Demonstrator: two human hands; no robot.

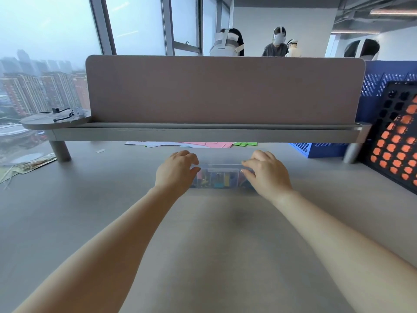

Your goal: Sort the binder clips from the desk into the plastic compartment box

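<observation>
Evidently the box was gripped at its ends by curled fingers of left hand and right hand, best kept level on the counter.

Clear glossy plastic box (matt desk)

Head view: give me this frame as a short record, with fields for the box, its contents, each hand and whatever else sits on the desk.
box: clear compartment box on the desk, between the hands
contents: coloured pieces in several compartments, too blurred to identify
left hand: fingers curled round the box's left end
right hand: fingers curled round the box's right end
behind box: coloured paper sheets under a raised shelf
right side: blue basket, black perforated rack
</observation>
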